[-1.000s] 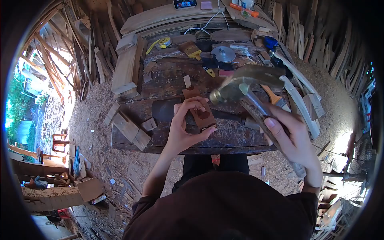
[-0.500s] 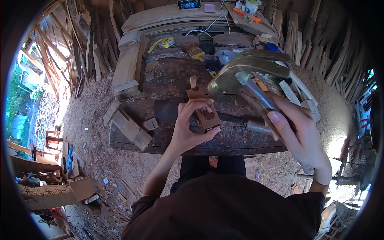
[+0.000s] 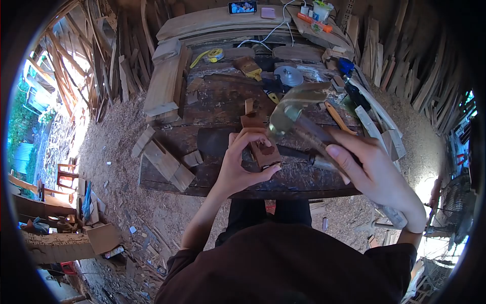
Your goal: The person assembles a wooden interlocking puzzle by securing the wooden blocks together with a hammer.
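Observation:
My left hand (image 3: 237,164) is wrapped round a small reddish-brown wooden block (image 3: 265,154) on the workbench, thumb at its near end and fingers curled over its far side. A dark patch marks the block's top. My right hand (image 3: 368,164) grips the handle of a claw hammer (image 3: 289,112). Its metal head, smeared by motion, hangs above and just right of the block. Beneath the hammer lies a long dark tool with a greyish handle (image 3: 324,163), partly hidden. A small pale wood piece (image 3: 248,105) is just beyond the block.
The worn workbench (image 3: 217,109) carries a yellow tape measure (image 3: 215,54), a paintbrush (image 3: 248,67), a metal disc (image 3: 289,76) and a dark bottle (image 3: 357,95). Wooden pieces (image 3: 167,164) lie at the left. A phone (image 3: 242,7) stands at the back. Shavings cover the floor.
The hammer head has come down and nearer the block, with my right hand shifted slightly down. My left hand keeps its hold on the block. The view has shifted slightly.

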A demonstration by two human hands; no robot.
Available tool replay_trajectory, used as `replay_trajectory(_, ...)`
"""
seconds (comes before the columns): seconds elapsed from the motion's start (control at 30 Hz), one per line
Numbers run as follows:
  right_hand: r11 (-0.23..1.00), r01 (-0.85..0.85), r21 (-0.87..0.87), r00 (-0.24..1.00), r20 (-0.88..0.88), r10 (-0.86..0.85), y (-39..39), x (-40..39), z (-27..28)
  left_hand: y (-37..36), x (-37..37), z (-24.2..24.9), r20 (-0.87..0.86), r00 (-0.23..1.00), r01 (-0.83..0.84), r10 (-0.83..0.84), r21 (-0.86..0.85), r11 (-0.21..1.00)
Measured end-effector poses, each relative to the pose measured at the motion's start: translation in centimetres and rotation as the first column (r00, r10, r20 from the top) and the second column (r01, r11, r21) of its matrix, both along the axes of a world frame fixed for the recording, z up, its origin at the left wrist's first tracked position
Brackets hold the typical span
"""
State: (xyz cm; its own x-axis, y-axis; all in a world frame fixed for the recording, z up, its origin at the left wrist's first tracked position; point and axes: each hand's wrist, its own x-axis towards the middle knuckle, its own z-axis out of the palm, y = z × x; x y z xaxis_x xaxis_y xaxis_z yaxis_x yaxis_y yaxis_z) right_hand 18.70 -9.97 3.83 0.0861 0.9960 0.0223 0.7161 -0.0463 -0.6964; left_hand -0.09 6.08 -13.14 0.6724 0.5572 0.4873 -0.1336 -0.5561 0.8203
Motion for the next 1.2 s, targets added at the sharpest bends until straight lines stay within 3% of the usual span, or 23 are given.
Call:
replay_trajectory(0.13,0.997,0.072,-0.01,0.997,-0.023,-0.072,0.0,-0.3,1.5,0.1,0.3,0.0,0.03,1.0,-0.01,0.009,0.026,1.0)
replay_trajectory(0.23,1.0,0.019,-0.018,0.999,-0.046,-0.02,0.7,0.1,-0.2,0.0,0.1,0.1,0.007,1.0,-0.002,0.002,0.03,1.0)
replay_trajectory(0.33,0.996,-0.083,-0.016,0.994,0.076,0.084,1.0,0.4,-0.4,0.1,0.0,0.1,-0.013,1.0,-0.003,0.003,0.022,1.0)
replay_trajectory(0.5,0.991,-0.009,0.13,1.0,0.016,0.007,0.5,0.4,0.1,0.2,0.3,0.0,0.044,0.999,-0.012,0.011,0.021,1.0)
replay_trajectory(0.73,0.995,-0.095,-0.002,0.992,0.08,0.095,0.7,0.7,-0.2,0.2,0.0,0.1,-0.006,1.0,-0.002,0.002,0.008,1.0)
replay_trajectory(0.8,0.984,-0.078,0.158,0.985,0.165,0.052,0.3,0.6,-0.1,0.4,0.0,0.0,0.003,1.0,0.017,-0.017,0.032,0.999)
replay_trajectory(0.9,0.979,-0.045,0.199,0.993,0.119,0.021,0.1,0.4,1.3,0.3,0.2,-0.1,0.03,0.999,0.025,-0.026,0.044,0.999)
replay_trajectory(0.97,0.981,-0.002,0.193,0.996,0.085,-0.014,-0.1,0.5,0.7,-0.3,0.1,-0.1,0.1,0.994,0.058,-0.035,-0.232,0.971)
replay_trajectory(1.07,0.976,0.042,0.212,0.996,0.072,-0.058,0.0,1.5,-2.1,0.1,-0.4,0.0,0.015,0.998,0.058,-0.057,-0.148,0.987)
replay_trajectory(1.2,0.978,0.142,0.156,0.98,0.117,-0.161,-0.2,3.1,-5.9,0.2,-0.2,-0.2,0.069,0.996,0.069,-0.063,-0.096,0.993)
